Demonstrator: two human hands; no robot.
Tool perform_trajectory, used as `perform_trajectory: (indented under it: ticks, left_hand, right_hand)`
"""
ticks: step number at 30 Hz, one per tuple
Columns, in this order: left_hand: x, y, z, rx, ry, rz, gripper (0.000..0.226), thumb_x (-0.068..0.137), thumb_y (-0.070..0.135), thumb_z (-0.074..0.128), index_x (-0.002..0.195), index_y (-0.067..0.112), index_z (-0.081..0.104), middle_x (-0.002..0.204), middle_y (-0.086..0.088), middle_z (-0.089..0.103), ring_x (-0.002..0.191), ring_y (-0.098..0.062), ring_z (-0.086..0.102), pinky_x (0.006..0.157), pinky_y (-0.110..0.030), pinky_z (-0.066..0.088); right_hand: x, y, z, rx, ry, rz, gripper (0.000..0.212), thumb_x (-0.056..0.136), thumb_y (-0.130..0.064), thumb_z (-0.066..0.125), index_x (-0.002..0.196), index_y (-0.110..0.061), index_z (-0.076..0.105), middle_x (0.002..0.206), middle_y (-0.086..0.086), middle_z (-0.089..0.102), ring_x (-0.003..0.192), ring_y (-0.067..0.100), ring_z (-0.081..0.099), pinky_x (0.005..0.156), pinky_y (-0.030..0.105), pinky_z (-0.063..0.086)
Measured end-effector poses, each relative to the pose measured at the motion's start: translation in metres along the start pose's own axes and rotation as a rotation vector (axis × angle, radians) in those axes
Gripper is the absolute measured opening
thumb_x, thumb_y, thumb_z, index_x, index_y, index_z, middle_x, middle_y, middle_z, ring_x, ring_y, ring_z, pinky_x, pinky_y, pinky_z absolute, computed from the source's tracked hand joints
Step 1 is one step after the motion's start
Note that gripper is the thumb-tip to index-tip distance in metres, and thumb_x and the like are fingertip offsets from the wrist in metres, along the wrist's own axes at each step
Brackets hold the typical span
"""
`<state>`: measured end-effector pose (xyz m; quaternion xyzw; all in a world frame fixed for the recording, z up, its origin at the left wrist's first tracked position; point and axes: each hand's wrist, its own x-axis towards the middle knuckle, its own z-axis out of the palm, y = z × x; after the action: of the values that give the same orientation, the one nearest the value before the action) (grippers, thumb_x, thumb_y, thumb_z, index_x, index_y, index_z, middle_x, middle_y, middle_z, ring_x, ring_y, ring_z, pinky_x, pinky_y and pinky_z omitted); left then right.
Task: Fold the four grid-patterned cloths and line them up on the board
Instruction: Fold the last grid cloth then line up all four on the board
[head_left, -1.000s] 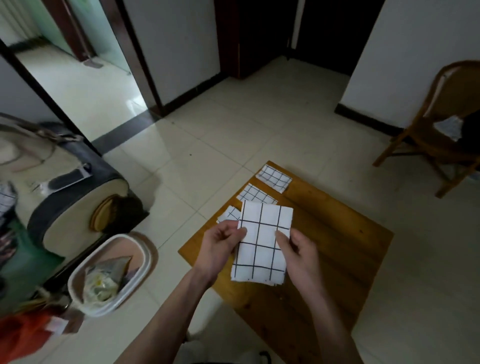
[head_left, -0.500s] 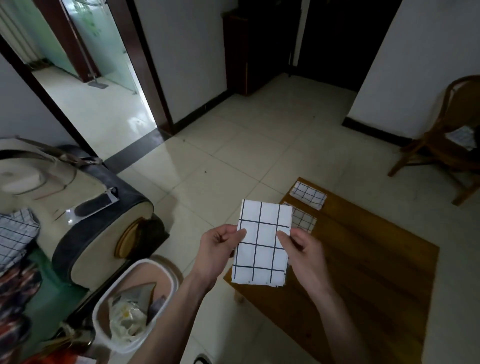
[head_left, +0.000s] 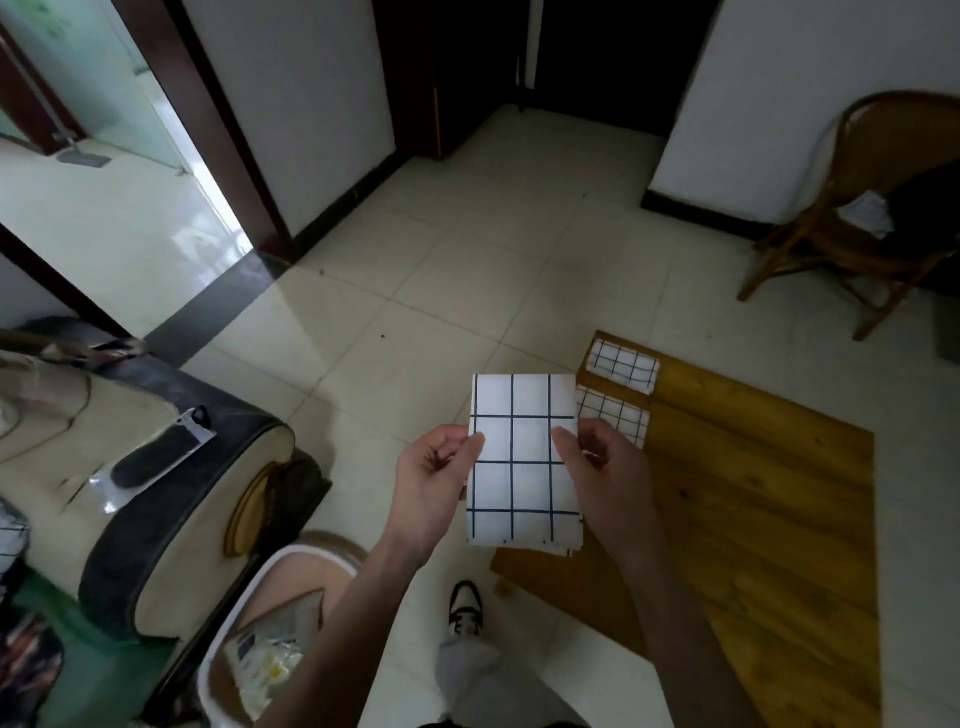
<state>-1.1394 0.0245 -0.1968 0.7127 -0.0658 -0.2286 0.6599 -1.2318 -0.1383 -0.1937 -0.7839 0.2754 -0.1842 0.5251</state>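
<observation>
Head view: left hand (head_left: 434, 480) and right hand (head_left: 602, 475) pinch opposite edges of a folded grid cloth (head_left: 523, 460), held above the wooden board (head_left: 753, 493) near its two laid cloths (head_left: 621, 364). Loosening either pinch risks the layers springing open.

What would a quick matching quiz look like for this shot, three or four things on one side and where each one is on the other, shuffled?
Things:
1. held cloth
2. far cloth
3. bin
4. chair

Places:
A. by the white wall, upper right
B. on the floor beside the sofa, lower left
C. pinched between left hand and right hand
D. on the board's far corner

Pairs: 1-C, 2-D, 3-B, 4-A
</observation>
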Motion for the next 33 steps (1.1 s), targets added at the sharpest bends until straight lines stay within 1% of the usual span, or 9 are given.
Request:
perform_trajectory:
  ticks: [2, 4, 9, 13, 16, 20, 25, 29, 33]
  left_hand:
    - [0.022, 0.0, -0.006, 0.043, -0.013, 0.02, 0.021, 0.102, 0.021, 0.065, 0.088, 0.006, 0.068, 0.064, -0.013, 0.045, 0.066, -0.019, 0.049, 0.061, -0.029, 0.051]
    - [0.047, 0.001, -0.01, 0.061, -0.033, 0.04, 0.023, 0.102, 0.023, 0.065, 0.088, 0.006, 0.067, 0.071, -0.022, 0.047, 0.069, -0.022, 0.049, 0.063, -0.032, 0.052]
    - [0.104, 0.019, -0.013, 0.112, -0.068, 0.055, 0.027, 0.103, 0.018, 0.062, 0.076, 0.018, 0.064, 0.065, 0.002, 0.047, 0.064, -0.011, 0.048, 0.061, -0.026, 0.05]
    - [0.149, 0.033, -0.014, 0.147, -0.093, 0.119, 0.024, 0.103, 0.02, 0.061, 0.086, 0.004, 0.065, 0.068, -0.006, 0.049, 0.065, -0.014, 0.049, 0.062, -0.029, 0.05]
    - [0.179, 0.043, -0.011, 0.156, -0.117, 0.131, 0.02, 0.104, 0.018, 0.06, 0.091, 0.006, 0.069, 0.07, -0.01, 0.058, 0.064, -0.013, 0.053, 0.059, -0.023, 0.049]
    - [0.219, 0.053, 0.0, 0.164, -0.183, 0.114, 0.015, 0.104, 0.021, 0.06, 0.098, 0.014, 0.072, 0.077, -0.001, 0.07, 0.068, -0.011, 0.064, 0.061, -0.023, 0.053]
    - [0.275, 0.061, 0.027, 0.195, -0.272, 0.119, 0.012, 0.102, 0.017, 0.063, 0.097, 0.014, 0.074, 0.069, 0.012, 0.066, 0.064, 0.002, 0.057, 0.061, -0.015, 0.046]
    - [0.325, 0.067, 0.054, 0.259, -0.398, 0.127, 0.014, 0.101, 0.017, 0.064, 0.093, 0.014, 0.074, 0.067, 0.014, 0.064, 0.061, 0.003, 0.054, 0.059, -0.015, 0.045]
    - [0.368, 0.076, 0.079, 0.301, -0.567, 0.18, 0.014, 0.1, 0.015, 0.064, 0.089, 0.011, 0.071, 0.062, 0.019, 0.059, 0.059, 0.0, 0.05, 0.061, -0.017, 0.041]
  right_hand:
    - [0.015, -0.002, 0.012, 0.01, 0.035, 0.008, 0.013, 0.101, -0.026, 0.063, 0.088, -0.025, 0.065, 0.077, -0.01, 0.064, 0.077, -0.003, 0.061, 0.066, 0.008, 0.047]
    - [0.034, -0.001, 0.024, 0.033, 0.069, 0.013, 0.011, 0.101, -0.027, 0.063, 0.091, -0.029, 0.065, 0.083, -0.008, 0.067, 0.082, 0.001, 0.062, 0.07, 0.009, 0.049]
    - [0.083, -0.004, 0.048, 0.071, 0.144, 0.061, 0.011, 0.102, -0.029, 0.061, 0.1, -0.021, 0.068, 0.092, -0.005, 0.069, 0.087, 0.0, 0.062, 0.072, 0.01, 0.05]
    - [0.122, -0.008, 0.064, 0.08, 0.205, 0.07, 0.008, 0.102, -0.03, 0.06, 0.096, -0.035, 0.063, 0.092, -0.012, 0.068, 0.088, -0.004, 0.063, 0.074, 0.017, 0.049]
    - [0.146, -0.007, 0.068, 0.082, 0.249, 0.089, 0.007, 0.102, -0.031, 0.06, 0.1, -0.029, 0.066, 0.093, -0.011, 0.069, 0.089, -0.002, 0.063, 0.078, 0.021, 0.05]
    - [0.176, -0.002, 0.069, 0.104, 0.318, 0.128, 0.011, 0.102, -0.034, 0.059, 0.101, -0.026, 0.067, 0.092, -0.01, 0.068, 0.088, 0.001, 0.063, 0.08, 0.027, 0.055]
    - [0.21, 0.002, 0.066, 0.125, 0.43, 0.182, 0.02, 0.105, -0.029, 0.056, 0.093, -0.016, 0.065, 0.075, -0.001, 0.059, 0.064, 0.002, 0.053, 0.06, 0.015, 0.044]
    - [0.239, 0.004, 0.065, 0.104, 0.569, 0.246, 0.032, 0.105, -0.029, 0.056, 0.078, -0.012, 0.054, 0.065, 0.0, 0.047, 0.059, 0.007, 0.045, 0.055, 0.019, 0.04]
    - [0.261, 0.005, 0.066, 0.116, 0.705, 0.346, 0.029, 0.104, -0.032, 0.056, 0.083, -0.012, 0.058, 0.065, 0.0, 0.051, 0.058, 0.009, 0.047, 0.053, 0.026, 0.042]
